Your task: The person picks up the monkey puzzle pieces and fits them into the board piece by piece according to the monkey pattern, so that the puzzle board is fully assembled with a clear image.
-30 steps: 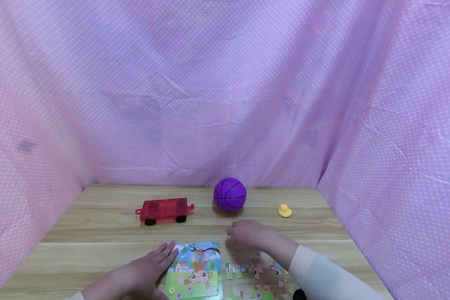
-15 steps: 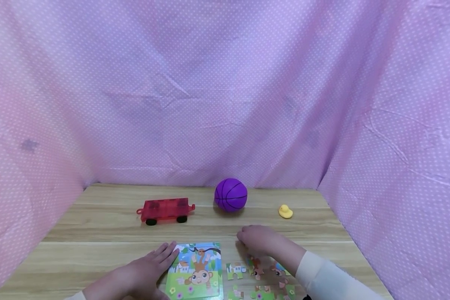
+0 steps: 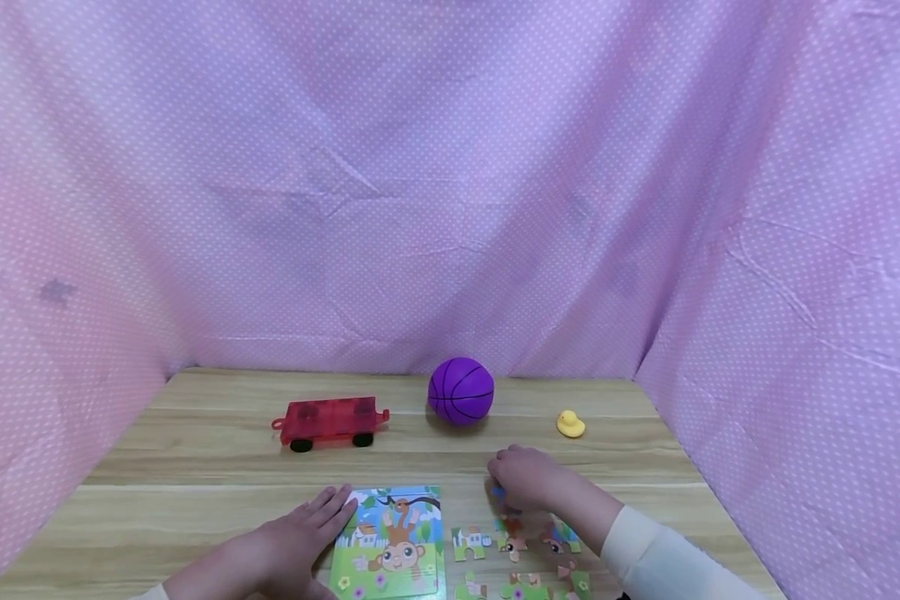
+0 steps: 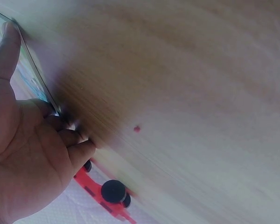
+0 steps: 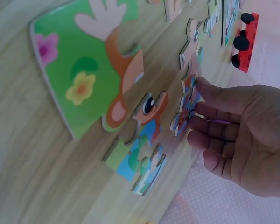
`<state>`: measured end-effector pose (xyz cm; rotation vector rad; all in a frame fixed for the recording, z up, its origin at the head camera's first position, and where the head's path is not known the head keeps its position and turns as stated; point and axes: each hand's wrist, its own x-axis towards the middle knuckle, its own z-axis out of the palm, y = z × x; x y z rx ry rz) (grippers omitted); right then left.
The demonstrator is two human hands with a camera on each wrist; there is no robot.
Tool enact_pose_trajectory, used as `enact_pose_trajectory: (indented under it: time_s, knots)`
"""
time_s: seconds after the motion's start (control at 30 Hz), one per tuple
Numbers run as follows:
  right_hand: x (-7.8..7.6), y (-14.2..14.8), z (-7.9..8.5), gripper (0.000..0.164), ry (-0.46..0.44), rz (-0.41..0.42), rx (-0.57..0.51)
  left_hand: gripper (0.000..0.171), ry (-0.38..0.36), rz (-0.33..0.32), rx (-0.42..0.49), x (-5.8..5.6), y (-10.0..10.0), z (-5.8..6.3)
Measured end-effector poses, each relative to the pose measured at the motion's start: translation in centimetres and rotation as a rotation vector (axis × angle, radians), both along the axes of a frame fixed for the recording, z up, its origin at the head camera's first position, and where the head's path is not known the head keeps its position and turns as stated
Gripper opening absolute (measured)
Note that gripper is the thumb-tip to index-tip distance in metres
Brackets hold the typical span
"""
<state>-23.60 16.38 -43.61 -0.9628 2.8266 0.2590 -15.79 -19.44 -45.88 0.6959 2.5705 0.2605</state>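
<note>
A square picture board [image 3: 399,552] with a hanging monkey lies at the front middle of the table. My left hand [image 3: 294,540] rests along its left side, fingers extended. In the left wrist view, the thumb [image 4: 9,49] and fingertips meet the board's edge. To the right, my right hand [image 3: 531,478] is low over the table, behind the loose pieces. Its curled thumb and fingers pinch a blue and red jigsaw piece [image 5: 186,105] in the right wrist view. Other jigsaw pieces [image 3: 471,543] lie between board and right forearm, including one with a monkey eye [image 5: 149,106].
A red toy wagon [image 3: 330,421] with black wheels stands at the back left. Behind the hands are a purple ball [image 3: 461,392] and, farther right, a yellow toy duck [image 3: 570,424]. Pink dotted cloth [image 3: 420,208] hangs around the wooden table [image 3: 217,467].
My right hand has shifted rightward, and a blue piece now shows under its fingers. The left hand has stayed on the board's side.
</note>
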Motion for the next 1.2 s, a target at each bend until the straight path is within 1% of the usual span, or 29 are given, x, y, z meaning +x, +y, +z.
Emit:
enact_pose_trajectory:
  time_s: [0.1, 0.3, 0.5, 0.73, 0.77, 0.87, 0.97, 1.13, 1.2]
  knots:
    - [-0.1, 0.0, -0.1, 0.025, -0.037, -0.012, -0.051, 0.115, -0.001, 0.001, -0.005, 0.0, -0.1, -0.1]
    - [-0.8, 0.7, -0.3, 0.021, -0.172, -0.076, -0.179, 0.115, -0.012, 0.01, -0.011, 0.0, 0.0, 0.1]
    - [-1.4, 1.1, 0.7, 0.018, -0.249, -0.052, -0.268, 0.116, -0.01, 0.014, -0.028, 0.1, 0.1, 0.2]
    - [-2.4, 1.0, 2.1, 0.009, -0.425, -0.039, -0.48, 0.118, -0.012, 0.022, -0.025, 0.0, 0.1, 0.1]
    - [-2.5, 0.9, 2.2, 0.008, -0.439, -0.033, -0.507, 0.119, -0.013, 0.024, -0.025, 0.0, 0.1, 0.1]
    - [-2.7, 0.7, 2.6, 0.008, -0.448, -0.021, -0.551, 0.119, -0.009, 0.025, -0.026, 0.0, 0.2, 0.2]
    - [-2.7, 0.3, 2.7, 0.009, -0.413, -0.004, -0.562, 0.118, -0.007, 0.024, -0.027, 0.1, 0.3, 0.3]
    - [-2.4, -1.1, 2.3, 0.005, -0.45, -0.025, -0.592, 0.116, 0.01, 0.014, -0.037, 0.2, 0.4, 0.4]
    - [-2.2, -2.1, 2.0, 0.004, -0.428, -0.011, -0.574, 0.116, 0.019, 0.013, -0.049, 0.2, 0.5, 0.6]
